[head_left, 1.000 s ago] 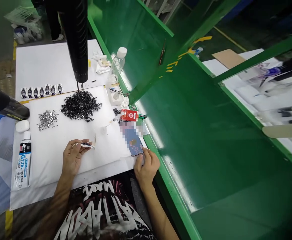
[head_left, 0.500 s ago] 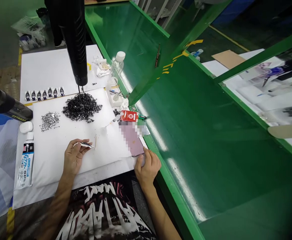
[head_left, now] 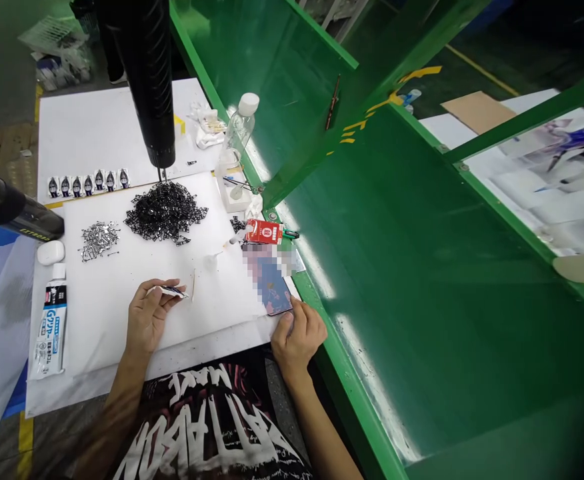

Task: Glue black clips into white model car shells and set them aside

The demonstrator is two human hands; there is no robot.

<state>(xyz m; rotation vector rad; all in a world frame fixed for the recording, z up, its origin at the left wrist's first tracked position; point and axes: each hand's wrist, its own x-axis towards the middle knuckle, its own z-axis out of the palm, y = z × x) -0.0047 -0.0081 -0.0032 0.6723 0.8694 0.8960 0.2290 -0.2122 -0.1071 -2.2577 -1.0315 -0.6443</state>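
Right, the left hand (head_left: 147,320) is up over the white sheet (head_left: 212,300), fingers (head_left: 162,288) curled and pinching a slim pen-like tool (head_left: 175,291). The right hand (head_left: 299,340) sits at the near end of a flat blue-backed device (head_left: 275,290), fingers against its edge (grip or just a touch, can't tell). Further up, a heap of small black parts (head_left: 165,213) lies beside silver pieces (head_left: 99,240), with a glue tube (head_left: 49,340) off the sheet.
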